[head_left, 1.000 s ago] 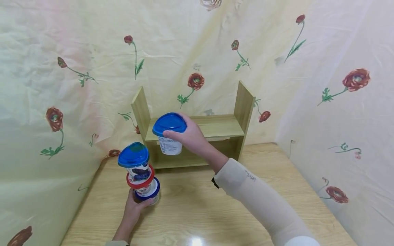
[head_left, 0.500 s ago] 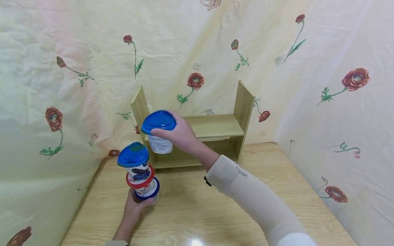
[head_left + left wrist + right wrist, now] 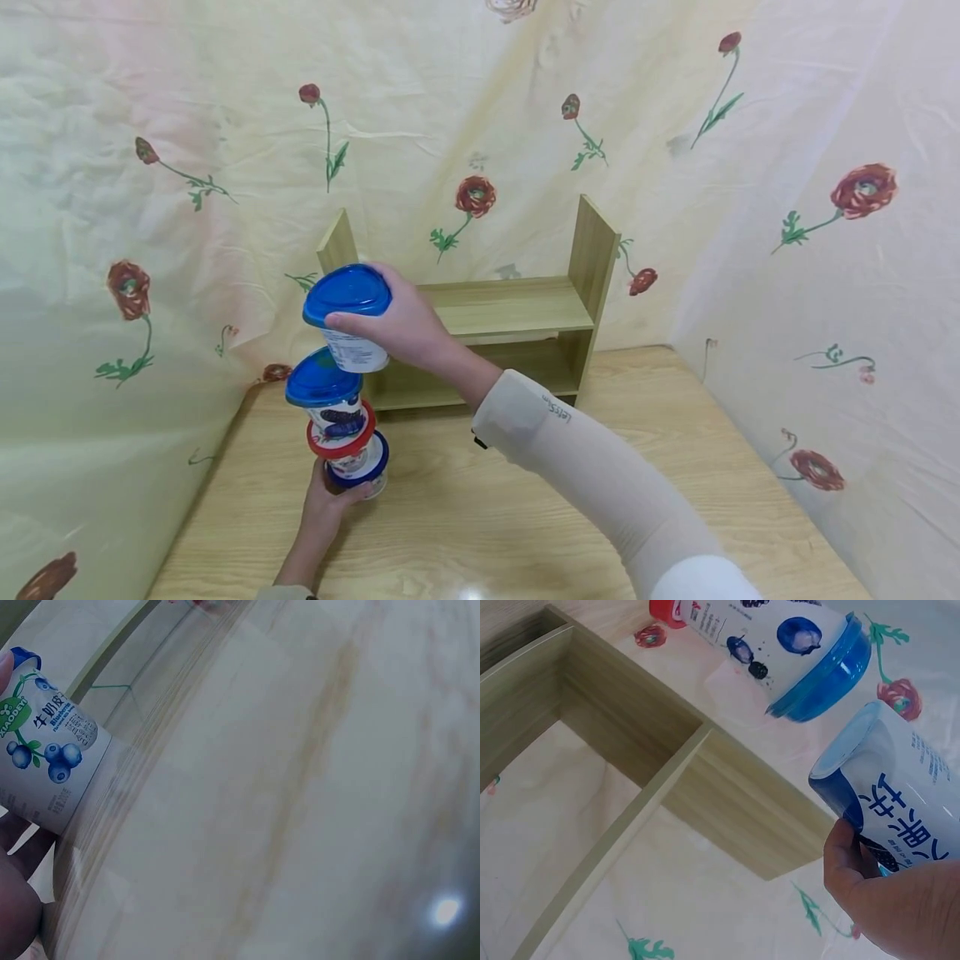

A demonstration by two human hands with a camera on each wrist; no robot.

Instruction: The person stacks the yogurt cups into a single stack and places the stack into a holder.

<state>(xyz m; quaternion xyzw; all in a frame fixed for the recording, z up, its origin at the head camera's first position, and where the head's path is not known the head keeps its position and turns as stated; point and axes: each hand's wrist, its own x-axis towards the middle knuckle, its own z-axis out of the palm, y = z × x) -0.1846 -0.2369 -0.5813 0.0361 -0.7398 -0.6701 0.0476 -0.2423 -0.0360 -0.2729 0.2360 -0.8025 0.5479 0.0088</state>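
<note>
At the left of the head view three yogurt tubs stand stacked. The bottom tub (image 3: 378,483) has a dark blue lid and, in the left wrist view, blueberries printed on its white side. My left hand (image 3: 321,502) grips it low down. On it sits a red-lidded tub (image 3: 348,450), and above that a tub with a bright blue lid (image 3: 326,379). My right hand (image 3: 405,321) holds another blue-lidded yogurt tub (image 3: 356,352) upright, thumb at the lid's near edge. The right wrist view shows a gap between this tub's base (image 3: 846,742) and the stack's top lid (image 3: 825,682).
A two-level wooden shelf (image 3: 517,308) with raised side panels stands behind the stack, against a flower-printed cloth wall (image 3: 675,250). Its left panel (image 3: 339,242) is close to the held tub. The wood-grain tabletop (image 3: 562,508) spreads in front and to the right.
My right hand has carried its tub leftward, from in front of the shelf to over the stack. The left hand and the three stacked tubs have stayed in place.
</note>
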